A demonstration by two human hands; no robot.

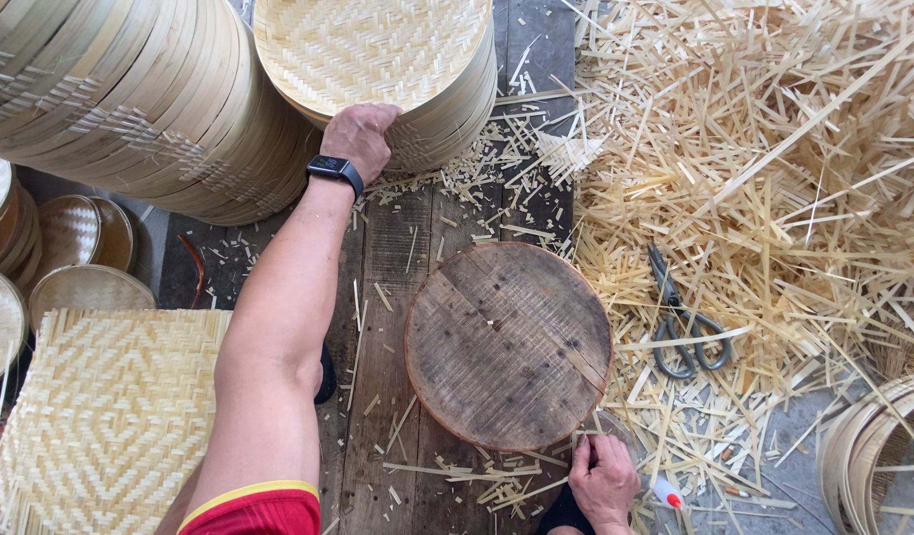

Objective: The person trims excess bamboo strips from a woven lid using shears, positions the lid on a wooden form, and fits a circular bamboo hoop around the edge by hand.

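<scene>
We curl our left hand (358, 137) over the rim of the top woven tray (370, 48) on a stack, fingers closed on its edge. Our right hand (603, 482) is fisted beside a round wooden block (508, 344); what it holds we cannot tell. The tray lies flat, far end of the plank bench (387, 258). Scissors (681, 319) rest among bamboo strips (764, 149).

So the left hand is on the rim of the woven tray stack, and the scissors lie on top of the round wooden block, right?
Not quite. In the head view the left hand does rest on the rim of the woven tray stack, but the scissors lie on the bamboo strips right of the round wooden block, not on top of it.
</scene>
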